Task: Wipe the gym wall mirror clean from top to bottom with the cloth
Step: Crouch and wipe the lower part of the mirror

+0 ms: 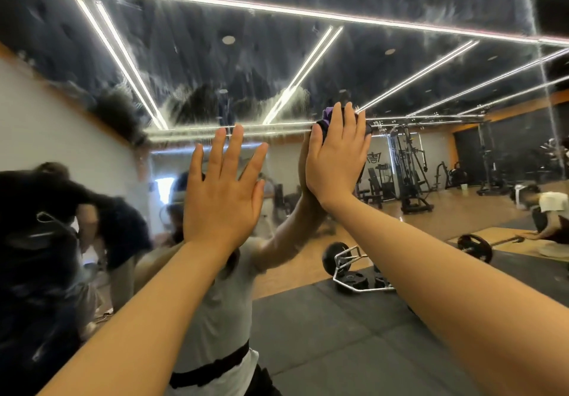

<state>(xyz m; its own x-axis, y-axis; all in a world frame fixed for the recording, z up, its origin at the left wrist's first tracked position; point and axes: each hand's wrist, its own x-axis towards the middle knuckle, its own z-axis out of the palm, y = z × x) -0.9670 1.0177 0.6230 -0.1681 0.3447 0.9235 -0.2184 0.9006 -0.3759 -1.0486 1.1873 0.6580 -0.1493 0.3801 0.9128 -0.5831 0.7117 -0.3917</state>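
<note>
The gym wall mirror fills the view and its upper part is covered with smeary wet streaks. My right hand presses a dark purple cloth flat against the glass, fingers straight, with the cloth peeking out above and beside the fingers. My left hand lies flat on the mirror to the left of it, fingers spread, holding nothing. Both arms reach up and forward. My own reflection shows behind the hands.
The mirror reflects a gym floor with black mats, a hex bar with plates, a barbell, weight machines, and other people at the left and far right. A vertical mirror seam runs at the right.
</note>
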